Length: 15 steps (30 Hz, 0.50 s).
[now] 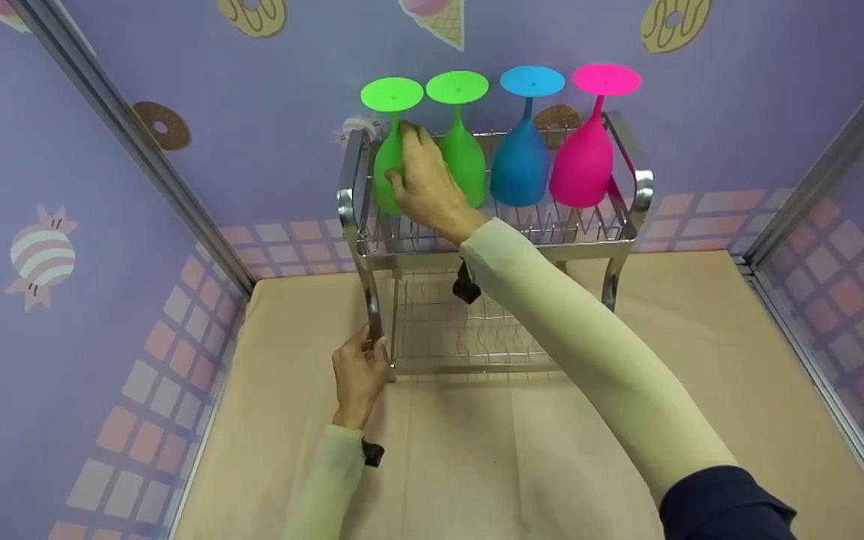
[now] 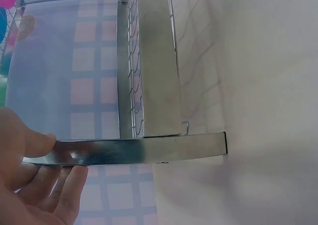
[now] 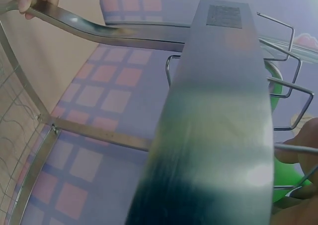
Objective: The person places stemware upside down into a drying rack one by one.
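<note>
A two-tier metal dish rack stands against the back wall. Four wine glasses sit upside down along its upper tier: a left green wine glass, a second green wine glass, a blue wine glass and a pink wine glass. My right hand grips the leftmost green one by its bowl, thumb in front; in the right wrist view the rack's bar partly hides this grip. Low at the front left, my left hand pinches the rack's leg between thumb and fingers.
The rack's wire lower tier lies beneath the glasses. A beige cloth covers the table surface. Patterned panels with metal corner posts enclose the back and sides.
</note>
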Each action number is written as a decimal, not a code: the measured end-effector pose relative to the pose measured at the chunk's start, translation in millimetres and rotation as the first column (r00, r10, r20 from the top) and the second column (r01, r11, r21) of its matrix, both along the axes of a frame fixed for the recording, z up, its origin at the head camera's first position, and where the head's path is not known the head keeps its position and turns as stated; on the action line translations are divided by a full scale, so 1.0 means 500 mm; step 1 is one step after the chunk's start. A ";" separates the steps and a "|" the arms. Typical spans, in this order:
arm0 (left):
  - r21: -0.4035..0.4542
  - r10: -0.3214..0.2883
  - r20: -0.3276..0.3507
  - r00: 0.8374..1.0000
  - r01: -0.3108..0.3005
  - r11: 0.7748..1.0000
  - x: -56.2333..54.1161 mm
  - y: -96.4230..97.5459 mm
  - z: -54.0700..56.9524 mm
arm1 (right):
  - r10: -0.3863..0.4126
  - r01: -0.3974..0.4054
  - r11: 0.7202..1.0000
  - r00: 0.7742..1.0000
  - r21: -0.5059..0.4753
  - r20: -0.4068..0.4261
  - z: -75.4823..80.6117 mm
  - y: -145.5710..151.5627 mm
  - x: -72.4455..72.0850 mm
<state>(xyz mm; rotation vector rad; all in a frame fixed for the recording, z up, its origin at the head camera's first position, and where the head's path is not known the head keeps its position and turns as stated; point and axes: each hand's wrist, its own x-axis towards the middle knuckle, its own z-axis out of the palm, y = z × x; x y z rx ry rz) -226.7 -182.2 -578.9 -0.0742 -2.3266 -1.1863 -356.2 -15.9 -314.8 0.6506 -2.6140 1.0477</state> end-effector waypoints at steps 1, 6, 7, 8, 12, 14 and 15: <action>0.002 0.000 0.002 1.000 0.000 1.000 0.000 0.000 0.000 | 0.001 -0.001 1.000 1.000 0.002 -0.002 0.000 0.001 0.002; 0.015 -0.009 0.006 1.000 0.008 1.000 -0.001 0.000 -0.002 | 0.010 -0.010 1.000 1.000 0.003 -0.022 0.002 0.007 0.012; 0.016 -0.010 0.005 1.000 0.010 1.000 -0.002 0.000 -0.003 | 0.013 -0.013 1.000 0.999 0.003 -0.032 0.001 0.009 0.015; 0.016 -0.011 0.005 1.000 0.011 1.000 -0.002 0.000 -0.003 | 0.017 -0.017 1.000 0.999 0.003 -0.039 0.000 0.012 0.019; 0.017 -0.012 -0.001 1.000 0.012 1.000 -0.002 -0.001 -0.005 | 0.049 -0.050 0.999 0.997 -0.018 -0.060 -0.003 0.026 0.042; 0.020 -0.014 -0.005 1.000 0.015 1.000 -0.002 0.000 -0.004 | 0.069 -0.071 0.997 0.996 -0.034 -0.063 -0.002 0.036 0.057; 0.020 -0.017 -0.006 1.000 0.017 1.000 -0.002 0.000 -0.004 | 0.079 -0.082 0.996 0.995 -0.041 -0.067 -0.002 0.041 0.064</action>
